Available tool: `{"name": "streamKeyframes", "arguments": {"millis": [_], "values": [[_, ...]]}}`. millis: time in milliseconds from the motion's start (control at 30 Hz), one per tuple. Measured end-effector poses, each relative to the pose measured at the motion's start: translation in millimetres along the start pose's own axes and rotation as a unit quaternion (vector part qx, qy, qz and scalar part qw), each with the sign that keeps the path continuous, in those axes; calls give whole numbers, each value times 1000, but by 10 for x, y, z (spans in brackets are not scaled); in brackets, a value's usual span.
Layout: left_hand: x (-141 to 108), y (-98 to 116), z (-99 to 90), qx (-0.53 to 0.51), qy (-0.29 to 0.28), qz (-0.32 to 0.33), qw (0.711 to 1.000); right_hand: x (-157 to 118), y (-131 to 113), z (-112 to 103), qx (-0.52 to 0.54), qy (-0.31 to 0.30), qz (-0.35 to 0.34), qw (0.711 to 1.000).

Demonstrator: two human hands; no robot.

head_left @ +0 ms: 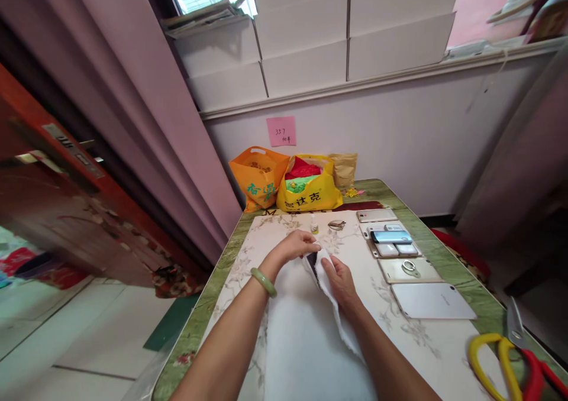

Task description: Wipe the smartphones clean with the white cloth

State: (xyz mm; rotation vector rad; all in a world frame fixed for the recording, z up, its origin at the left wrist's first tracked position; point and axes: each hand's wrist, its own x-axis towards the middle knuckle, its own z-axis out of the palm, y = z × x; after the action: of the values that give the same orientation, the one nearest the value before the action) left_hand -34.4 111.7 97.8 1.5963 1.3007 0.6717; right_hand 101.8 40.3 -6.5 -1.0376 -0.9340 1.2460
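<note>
A large white cloth (306, 336) hangs over the near middle of the table, its frayed edge running up to both hands. My left hand (296, 245), with a green bangle (263, 282) on the wrist, pinches the cloth's upper tip. My right hand (339, 278) grips the same cloth by its right edge, thumb on top. Between the hands a dark patch (313, 260) shows within the folded cloth; whether it is a separate thing I cannot tell. Just beyond my left hand stands a small bottle (315, 226) with yellowish liquid, and to its right lies a pair of glasses (336, 225).
Several phones (432, 300) lie in a column on the right, one topped by a light-blue case (390, 237). Scissors (510, 348) with yellow and red handles rest at the near right. Orange (258, 176) and yellow (310, 191) bags stand at the back against the wall.
</note>
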Motion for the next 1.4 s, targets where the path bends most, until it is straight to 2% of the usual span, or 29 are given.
{"name": "streamKeyframes", "arguments": {"millis": [100, 267, 400, 467, 533, 633, 700, 800, 900, 1067, 1233, 1400], "values": [[10, -46, -19, -27, 41, -4, 999, 7, -11, 9, 19, -7, 8, 1000], [-113, -137, 57, -92, 186, 11, 978, 32, -34, 44, 53, 33, 28, 998], [-259, -257, 299, -144, 293, 11, 945, 76, -30, 21, 76, 48, 40, 995], [-340, -330, 474, -176, 324, 3, 930, 111, -13, -29, 77, 63, 46, 994], [-436, -390, 648, -198, 309, -9, 930, 145, 4, -97, 76, 88, 59, 991], [-595, -419, 828, -173, 224, -34, 959, 175, 12, -184, 94, 123, 98, 983], [-689, -401, 872, -101, 185, -46, 977, 180, 10, -206, 100, 136, 114, 979], [-773, -366, 865, 22, 149, -57, 987, 180, 18, -187, 93, 140, 107, 980], [-785, -374, 860, 6, 112, -95, 989, 185, 43, -157, 98, 134, 101, 981], [-756, -455, 936, -112, 137, -111, 978, 193, 53, -162, 97, 125, 103, 982], [-700, -505, 998, -177, 166, -96, 965, 182, 66, -162, 72, 125, 95, 985], [-582, -477, 1015, -224, 193, -69, 953, 178, 126, -102, 73, 90, 75, 990]]}}
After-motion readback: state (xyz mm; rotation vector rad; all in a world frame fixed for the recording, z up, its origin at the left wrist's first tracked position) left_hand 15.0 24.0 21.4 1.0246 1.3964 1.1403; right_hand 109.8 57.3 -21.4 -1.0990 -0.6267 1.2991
